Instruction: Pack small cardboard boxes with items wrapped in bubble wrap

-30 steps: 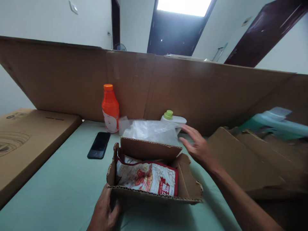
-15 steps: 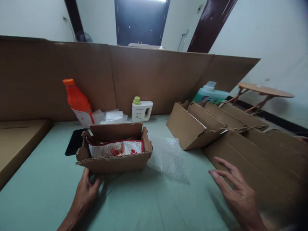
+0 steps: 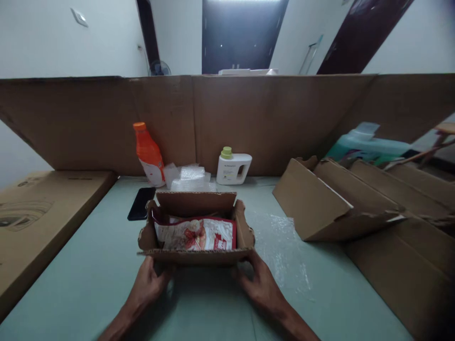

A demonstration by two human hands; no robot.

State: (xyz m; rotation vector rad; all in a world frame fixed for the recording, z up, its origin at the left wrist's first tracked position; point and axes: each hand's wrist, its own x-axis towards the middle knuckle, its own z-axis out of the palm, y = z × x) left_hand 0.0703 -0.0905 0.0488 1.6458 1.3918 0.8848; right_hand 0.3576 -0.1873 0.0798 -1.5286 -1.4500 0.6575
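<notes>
- The left hand (image 3: 147, 285) is held low and left of centre, fingers curled upward and forward; the forearm is angled in from the lower left edge
- The right hand (image 3: 261, 284) is set opposite, fingers spread and pointed forward; its forearm is extended from the lower right; both palms are turned inward

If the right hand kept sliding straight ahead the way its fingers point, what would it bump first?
The right hand already touches the near wall of the small open brown cardboard box, so it would probably push that box first; depth is hard to judge.
</notes>
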